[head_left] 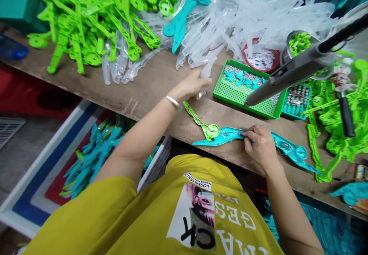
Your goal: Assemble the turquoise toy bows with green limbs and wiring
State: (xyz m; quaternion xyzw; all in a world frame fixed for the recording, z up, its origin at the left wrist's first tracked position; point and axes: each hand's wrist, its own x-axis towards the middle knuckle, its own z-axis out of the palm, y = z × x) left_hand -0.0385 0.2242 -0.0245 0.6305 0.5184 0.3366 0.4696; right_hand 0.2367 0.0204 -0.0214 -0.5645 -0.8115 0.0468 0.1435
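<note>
My left hand [190,83] is closed on a translucent plastic piece [207,71] at the front of the large pile of such pieces. Below it on the bench lies a turquoise plastic shell [225,135], long and pointed at both ends, with its hollow side up. A lime-green plastic arm [213,131] sits on the shell's left part, with a thin reddish wire across it. My right hand [259,144] pinches the middle of the turquoise shell, fingers at its upper edge and on the wire. The shell's middle is hidden under this hand.
An electric screwdriver [287,73] hangs over a green tray [244,101] of screws and small turquoise parts. Lime-green parts [94,13] are heaped at the back left, more at the right by a black-handled tool [346,113]. A red bowl [276,65] holds white pieces.
</note>
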